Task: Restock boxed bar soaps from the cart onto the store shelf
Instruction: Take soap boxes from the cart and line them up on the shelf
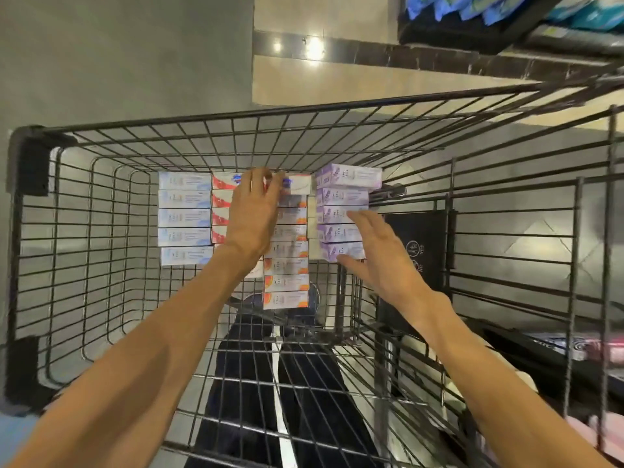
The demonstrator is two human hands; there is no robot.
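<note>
Down in the cart, the left hand curls over the red soap boxes, while the right hand spreads open beside the purple stack, holding nothing. It's the pick-up step, I'd say; next comes a firm grip, then a lift toward the shelf.

Wire cart (soap boxes inside)

The left hand is covering most of the red-and-white boxes at centre frame, hiding whether its fingertips are gripping one. The right hand is masking the lower purple boxes. Box print is blurring; blue packets are running off the upper right edge.
</note>
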